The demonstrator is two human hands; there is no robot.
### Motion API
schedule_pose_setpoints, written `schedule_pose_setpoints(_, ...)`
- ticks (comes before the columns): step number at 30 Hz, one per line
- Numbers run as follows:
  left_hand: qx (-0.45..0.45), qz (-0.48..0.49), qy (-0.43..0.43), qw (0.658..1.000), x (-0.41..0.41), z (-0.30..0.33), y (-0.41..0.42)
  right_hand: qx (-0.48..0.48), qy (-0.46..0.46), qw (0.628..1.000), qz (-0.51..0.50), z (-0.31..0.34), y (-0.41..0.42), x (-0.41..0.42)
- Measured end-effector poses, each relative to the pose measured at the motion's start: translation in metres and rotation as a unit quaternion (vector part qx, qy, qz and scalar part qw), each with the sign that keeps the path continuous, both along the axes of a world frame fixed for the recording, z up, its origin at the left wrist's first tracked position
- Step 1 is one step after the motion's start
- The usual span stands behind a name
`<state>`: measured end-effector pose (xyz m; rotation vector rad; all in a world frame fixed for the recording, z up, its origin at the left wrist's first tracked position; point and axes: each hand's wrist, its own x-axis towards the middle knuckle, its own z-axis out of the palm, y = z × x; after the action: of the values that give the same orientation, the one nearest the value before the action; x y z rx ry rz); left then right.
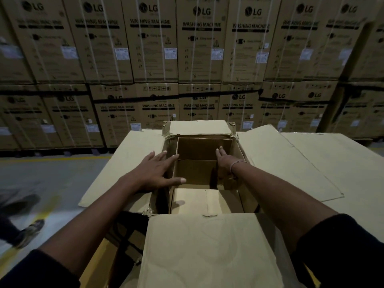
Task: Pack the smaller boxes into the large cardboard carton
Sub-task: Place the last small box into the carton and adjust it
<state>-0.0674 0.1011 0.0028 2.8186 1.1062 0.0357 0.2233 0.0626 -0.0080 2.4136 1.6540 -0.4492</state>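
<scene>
smaller box [199, 154] between both hands' fingers [166, 157]

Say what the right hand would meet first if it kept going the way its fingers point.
The right hand points forward and down into the carton. It would probably meet the far wall of the small open box first, though depth is unclear.

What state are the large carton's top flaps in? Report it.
Open. The large carton has all four flaps folded outward: the near flap hangs toward the camera, and smaller boxes show inside.
</scene>
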Motion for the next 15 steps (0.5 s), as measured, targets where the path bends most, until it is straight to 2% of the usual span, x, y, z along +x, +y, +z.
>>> schedule_pose_setpoints(10,-0.014,-0.002,-0.038,0.999,-0.001,0.005,-0.005,-0.003,0.012,0.998,0.060,-0.001,-0.014,-0.007)
schedule_pose_setpoints(15,-0.018,-0.014,-0.037,0.999,0.000,0.010,-0.012,-0.024,0.060,0.997,0.029,-0.019,-0.022,-0.006)
